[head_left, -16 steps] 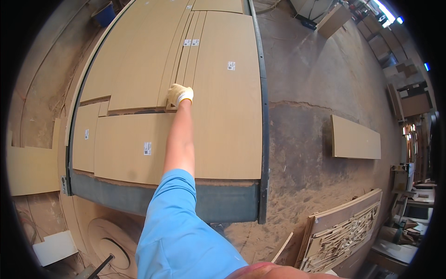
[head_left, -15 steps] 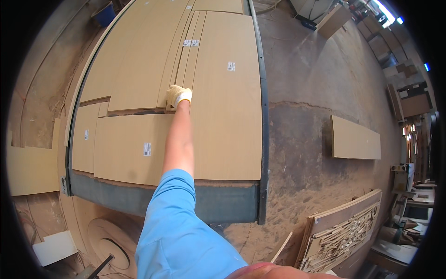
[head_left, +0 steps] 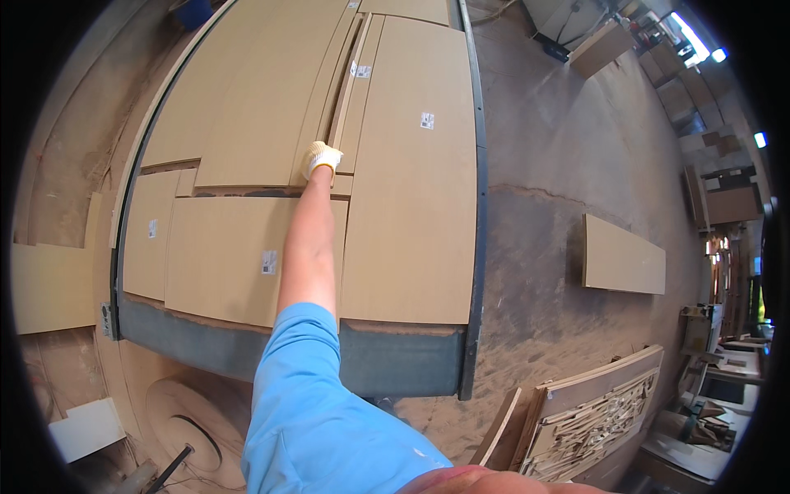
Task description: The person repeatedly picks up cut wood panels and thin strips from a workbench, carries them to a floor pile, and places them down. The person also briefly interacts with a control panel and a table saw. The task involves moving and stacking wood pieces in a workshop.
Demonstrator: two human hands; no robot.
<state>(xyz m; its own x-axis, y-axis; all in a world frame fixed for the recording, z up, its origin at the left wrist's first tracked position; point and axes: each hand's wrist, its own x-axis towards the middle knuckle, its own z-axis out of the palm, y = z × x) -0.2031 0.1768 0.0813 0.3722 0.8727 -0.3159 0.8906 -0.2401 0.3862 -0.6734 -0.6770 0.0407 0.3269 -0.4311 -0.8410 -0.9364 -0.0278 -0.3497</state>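
Note:
My left hand (head_left: 322, 159), in a cream knitted glove, reaches out over a low machine table. Its fingers are closed round the near end of a narrow wood-panel strip (head_left: 343, 95), which is tipped up on its long edge. A second narrow strip (head_left: 359, 123) lies flat to its right. Beyond that is a wide light-brown panel (head_left: 411, 189) with a white label. Another labelled panel (head_left: 222, 247) lies under my forearm. To the left of my hand spreads a large panel (head_left: 255, 107). My right hand is not in view.
A dark metal rail (head_left: 481, 206) borders the table's right side. A loose board (head_left: 624, 255) lies on the dusty floor at right. Nearer stands a stack of boards with offcuts (head_left: 597, 416). A blue bucket (head_left: 192, 13) sits at far left.
The strip in my left hand has turned from lying nearly flat to standing on edge, leaving a gap beside it. The whole view has shifted slightly.

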